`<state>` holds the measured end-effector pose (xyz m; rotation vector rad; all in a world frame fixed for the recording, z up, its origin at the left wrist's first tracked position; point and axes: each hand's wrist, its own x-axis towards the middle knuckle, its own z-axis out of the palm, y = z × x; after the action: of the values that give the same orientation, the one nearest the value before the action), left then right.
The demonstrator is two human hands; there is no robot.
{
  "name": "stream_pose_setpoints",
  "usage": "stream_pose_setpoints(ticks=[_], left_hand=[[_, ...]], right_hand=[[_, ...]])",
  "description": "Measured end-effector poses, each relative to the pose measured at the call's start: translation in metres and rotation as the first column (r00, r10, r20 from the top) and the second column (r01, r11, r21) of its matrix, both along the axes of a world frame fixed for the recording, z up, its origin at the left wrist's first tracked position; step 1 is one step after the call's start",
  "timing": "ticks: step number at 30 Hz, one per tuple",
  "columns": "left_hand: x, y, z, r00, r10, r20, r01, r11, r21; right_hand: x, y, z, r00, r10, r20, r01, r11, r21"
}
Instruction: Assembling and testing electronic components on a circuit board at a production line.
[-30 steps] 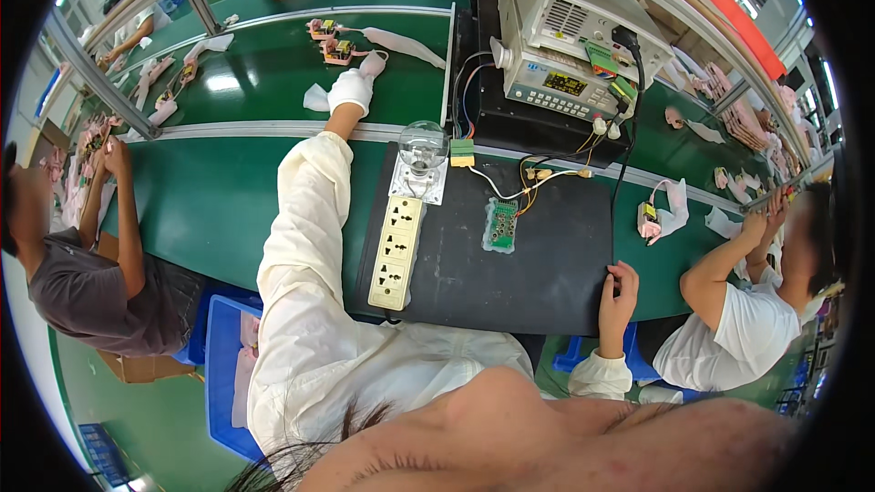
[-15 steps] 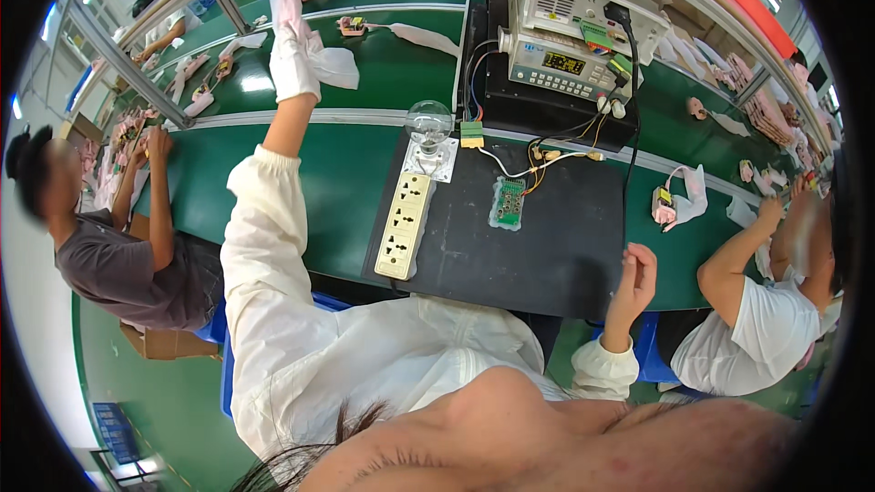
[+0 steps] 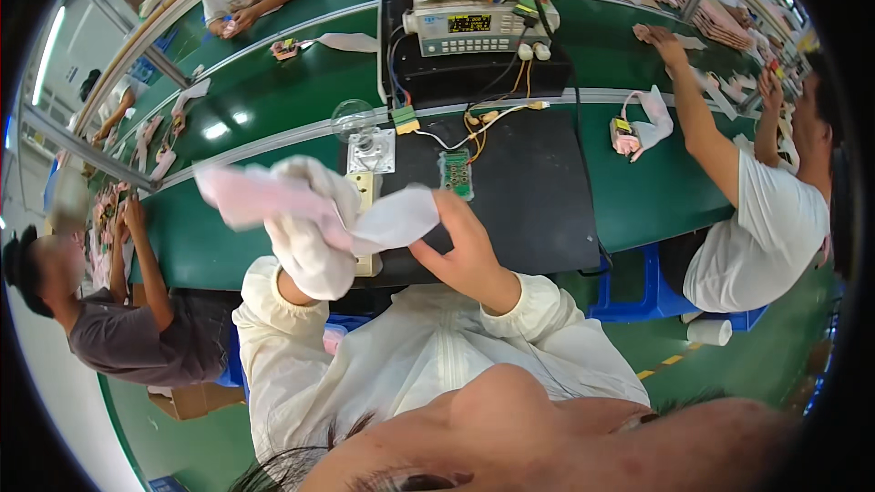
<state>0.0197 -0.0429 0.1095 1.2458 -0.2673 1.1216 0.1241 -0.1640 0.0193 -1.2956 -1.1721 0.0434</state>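
Observation:
My left hand, in a white cloth glove, is closed round a soft pink-and-white wrapped bundle above the near edge of the bench. The bundle's blurred pink end sticks out to the left. A translucent white strip of it stretches right to my bare right hand. That hand's fingers hold the strip's right end, the fingertips partly hidden by it. Beneath them a cream socket strip, partly covered by the glove, lies on the black mat. Just beyond it stands a clear bulb on a white base.
A green circuit board is wired on the mat. Stacked test instruments stand behind. A wrapped part lies right; another part rests beyond the metal rail. Co-workers sit left and right.
My left hand has come back from the far bench with the pink-and-white bundle. My right hand has moved left onto its strip. The view has shifted; the right-hand co-worker now reaches across the bench.

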Motion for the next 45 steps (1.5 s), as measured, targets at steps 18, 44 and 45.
stream_pose_setpoints(ticks=[18, 44, 45], left_hand=[[0.013, -0.029, -0.066, 0.832, -0.064, -0.550, 0.305, 0.882, 0.359], [0.001, 0.012, -0.043, 0.148, -0.056, -0.987, 0.461, 0.887, 0.019], [-0.001, 0.013, -0.052, 0.145, -0.058, -0.988, 0.465, 0.885, 0.016]], right_hand=[[-0.025, 0.035, -0.109, 0.840, 0.542, -0.012, -0.541, 0.840, 0.037], [0.028, -0.053, -0.035, 0.558, 0.468, -0.685, -0.457, 0.863, 0.218], [0.029, -0.053, -0.035, 0.715, 0.503, -0.485, -0.503, 0.852, 0.141]])
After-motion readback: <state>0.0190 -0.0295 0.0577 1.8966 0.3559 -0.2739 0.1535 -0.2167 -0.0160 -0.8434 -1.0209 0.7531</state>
